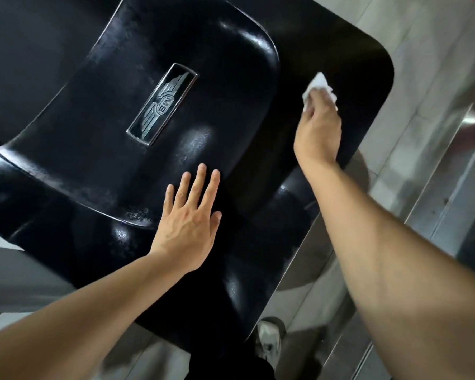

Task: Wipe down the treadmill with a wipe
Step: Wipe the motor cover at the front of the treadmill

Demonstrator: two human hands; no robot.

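White wipe [319, 87] sits bunched under our right hand [317, 127], fingers curled round it, pressed on the treadmill [99, 111] cover's far right edge. Left hand [188, 215] lies flat, fingers spread, bracing on the black housing near the metal badge [162, 104]. Best, we judge: keep firm pressure, overlap strokes along the rim, then work inward toward the badge.

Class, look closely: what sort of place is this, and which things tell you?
Probably a gym or a home workout corner: a glossy black treadmill cover with a metal winged emblem, standing on a pale tiled floor.
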